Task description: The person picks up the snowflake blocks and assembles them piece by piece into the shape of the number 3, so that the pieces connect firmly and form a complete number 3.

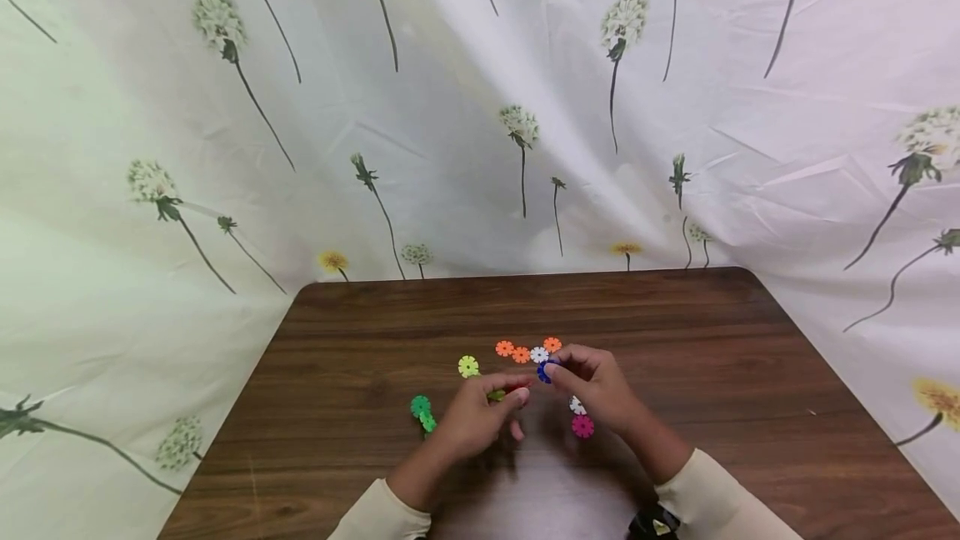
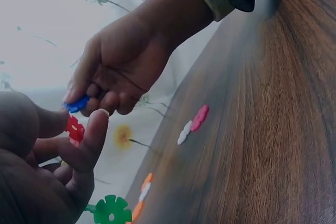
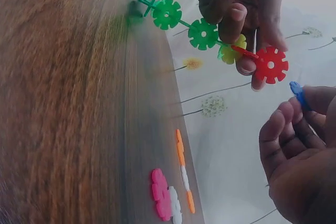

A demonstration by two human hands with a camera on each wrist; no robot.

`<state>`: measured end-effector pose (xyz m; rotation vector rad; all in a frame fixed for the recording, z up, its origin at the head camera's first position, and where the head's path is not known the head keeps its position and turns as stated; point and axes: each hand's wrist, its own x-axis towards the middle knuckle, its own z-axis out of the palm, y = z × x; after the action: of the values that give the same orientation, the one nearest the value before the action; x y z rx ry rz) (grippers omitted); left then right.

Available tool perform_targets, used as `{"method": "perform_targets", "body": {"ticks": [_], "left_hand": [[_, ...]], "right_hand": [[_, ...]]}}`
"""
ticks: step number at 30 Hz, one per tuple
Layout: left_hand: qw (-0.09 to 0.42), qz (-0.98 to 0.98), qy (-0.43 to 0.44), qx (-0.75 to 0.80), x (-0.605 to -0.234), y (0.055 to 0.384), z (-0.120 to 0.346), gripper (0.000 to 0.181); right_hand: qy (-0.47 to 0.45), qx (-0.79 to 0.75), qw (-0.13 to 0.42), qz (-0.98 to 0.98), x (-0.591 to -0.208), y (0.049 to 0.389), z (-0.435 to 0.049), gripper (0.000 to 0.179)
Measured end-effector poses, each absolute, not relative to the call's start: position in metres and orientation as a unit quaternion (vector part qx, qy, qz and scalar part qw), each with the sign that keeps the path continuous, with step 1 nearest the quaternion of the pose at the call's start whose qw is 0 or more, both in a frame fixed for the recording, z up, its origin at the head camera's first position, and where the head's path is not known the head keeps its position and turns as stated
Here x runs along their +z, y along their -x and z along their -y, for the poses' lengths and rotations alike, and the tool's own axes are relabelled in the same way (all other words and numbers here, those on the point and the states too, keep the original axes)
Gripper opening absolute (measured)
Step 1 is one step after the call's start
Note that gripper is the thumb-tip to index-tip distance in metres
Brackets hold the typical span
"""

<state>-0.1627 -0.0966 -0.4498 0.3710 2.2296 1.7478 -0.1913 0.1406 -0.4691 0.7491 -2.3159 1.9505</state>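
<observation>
The notched discs are solid-coloured: one blue notched disc (image 2: 77,103), one red notched disc (image 3: 277,59), green notched discs (image 3: 197,29), a yellow notched disc (image 3: 229,55), orange discs (image 1: 505,348), white discs (image 1: 539,354) and a magenta disc (image 1: 582,427). The tabletop (image 1: 360,323) carries a dark brown, streaked wood-grain pattern. The whitish backdrop cloth (image 1: 450,190) bears printed dandelions with pale seed heads, dark green stems and yellow blossoms; the sleeves (image 1: 723,498) are plain cream.

Blue notched disc (image 3: 297,92), red-ended disc chain (image 3: 211,37) nearby
</observation>
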Motion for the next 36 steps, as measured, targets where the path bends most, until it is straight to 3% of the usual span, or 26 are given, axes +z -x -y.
{"method": "perform_targets", "body": {"ticks": [10,19,28,36], "left_hand": [[0.154,-0.756,-0.103,0.628,-0.448,0.163,0.097,0.032],[0.142,-0.753,-0.103,0.635,-0.446,0.161,0.097,0.029],[0.158,-0.737,-0.108,0.649,-0.446,0.159,0.095,0.032],[0.119,-0.753,-0.101,0.64,-0.45,0.157,0.091,0.025]], "right_hand": [[-0.202,0.612,-0.037,0.763,-0.457,0.179,-0.133,0.016],[-0.201,0.643,-0.03,0.738,-0.459,0.179,-0.131,0.013],[-0.195,0.597,0.012,0.778,-0.457,0.173,-0.122,0.025],[-0.212,0.601,0.02,0.77,-0.461,0.17,-0.117,0.022]]}}
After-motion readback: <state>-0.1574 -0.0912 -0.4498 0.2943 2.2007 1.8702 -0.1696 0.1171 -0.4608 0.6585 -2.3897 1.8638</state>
